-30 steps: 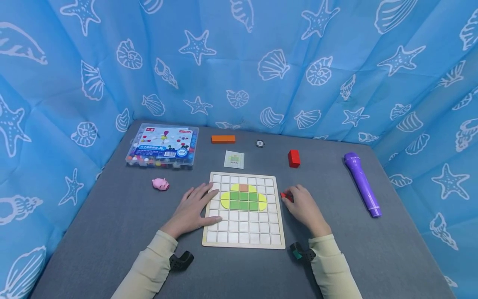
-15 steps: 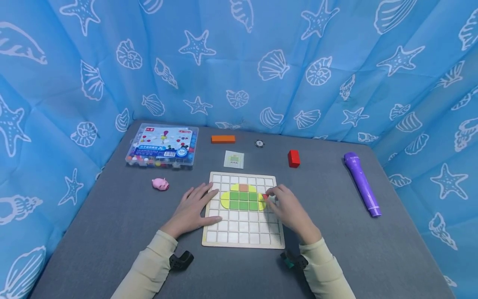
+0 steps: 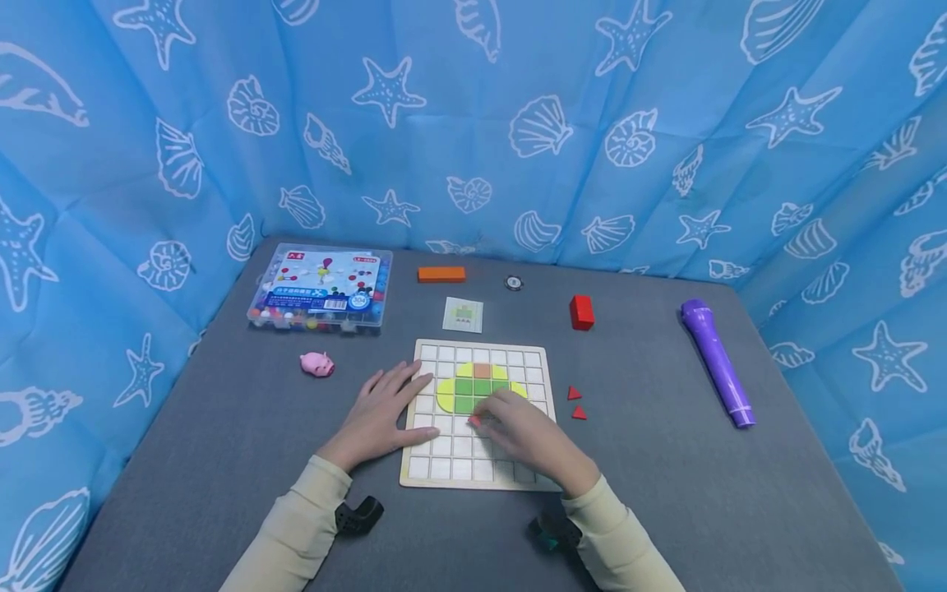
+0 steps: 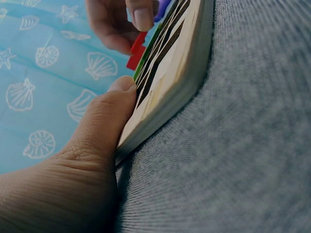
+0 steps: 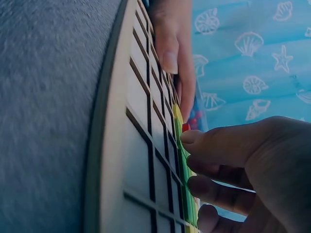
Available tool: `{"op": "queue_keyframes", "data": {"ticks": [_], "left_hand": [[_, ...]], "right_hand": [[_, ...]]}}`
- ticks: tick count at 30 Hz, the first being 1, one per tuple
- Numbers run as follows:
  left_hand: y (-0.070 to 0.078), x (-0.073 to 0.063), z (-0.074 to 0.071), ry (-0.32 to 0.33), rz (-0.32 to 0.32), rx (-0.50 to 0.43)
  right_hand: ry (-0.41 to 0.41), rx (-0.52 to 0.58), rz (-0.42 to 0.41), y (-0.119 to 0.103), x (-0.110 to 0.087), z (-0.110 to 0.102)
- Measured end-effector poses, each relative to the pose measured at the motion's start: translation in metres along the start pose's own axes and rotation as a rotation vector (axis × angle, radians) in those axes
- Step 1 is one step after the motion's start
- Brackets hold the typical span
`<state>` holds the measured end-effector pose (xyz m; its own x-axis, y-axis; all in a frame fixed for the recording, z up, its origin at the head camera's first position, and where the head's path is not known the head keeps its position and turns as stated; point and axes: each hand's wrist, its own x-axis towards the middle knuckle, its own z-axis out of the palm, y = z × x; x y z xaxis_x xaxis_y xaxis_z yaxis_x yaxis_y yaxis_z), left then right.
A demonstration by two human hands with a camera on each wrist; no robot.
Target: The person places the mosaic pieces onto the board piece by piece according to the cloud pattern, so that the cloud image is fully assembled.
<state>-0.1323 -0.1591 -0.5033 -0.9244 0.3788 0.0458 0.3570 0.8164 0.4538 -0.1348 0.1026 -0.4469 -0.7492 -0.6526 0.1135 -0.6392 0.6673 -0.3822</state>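
Observation:
My left hand (image 3: 381,417) rests over the left edge of a wooden grid board (image 3: 442,469), fingers spread and fairly straight. Its thumb (image 4: 104,111) lies on the near-left rim in the left wrist view. My right hand (image 3: 528,432) is over the middle of the board and pinches a small red tile (image 3: 474,421) between thumb and fingertips. That tile sits just below the green square tiles (image 3: 464,403). Yellow rounded tiles (image 3: 445,395) flank the green ones, and an orange-brown square (image 3: 482,371) tops them. The right hand hides part of the pattern.
Two red triangle tiles (image 3: 579,413) lie right of the board. Behind it are a pattern card (image 3: 463,315), an orange block (image 3: 441,275), a round chip (image 3: 514,283) and a red block (image 3: 582,312). A pink pig (image 3: 317,364), a plastic box (image 3: 320,288) and a purple microphone (image 3: 716,362) stand farther out.
My right hand has carried a red tile from beside the board leftward to its middle, uncovering two red triangle tiles on the table. The left hand has stayed in place.

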Motion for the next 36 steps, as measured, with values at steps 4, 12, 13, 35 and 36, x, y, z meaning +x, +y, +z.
{"op": "queue_keyframes", "data": {"ticks": [4,12,13,35,36], "left_hand": [[0.000,0.000,0.000,0.003,0.003,-0.001],[-0.001,0.000,0.001,0.006,0.007,0.002],[-0.001,0.000,0.001,0.006,0.007,0.002],[0.000,0.000,0.000,0.006,-0.003,0.013],[0.000,0.000,0.000,0.003,-0.005,0.014]], "right_hand": [[-0.013,-0.032,-0.032,-0.003,0.003,0.004],[-0.058,-0.059,-0.027,-0.009,0.007,0.006],[-0.059,-0.060,-0.029,-0.009,0.007,0.006],[-0.113,-0.083,-0.041,-0.016,0.009,0.008],[-0.116,-0.084,-0.041,-0.016,0.009,0.008]]}}
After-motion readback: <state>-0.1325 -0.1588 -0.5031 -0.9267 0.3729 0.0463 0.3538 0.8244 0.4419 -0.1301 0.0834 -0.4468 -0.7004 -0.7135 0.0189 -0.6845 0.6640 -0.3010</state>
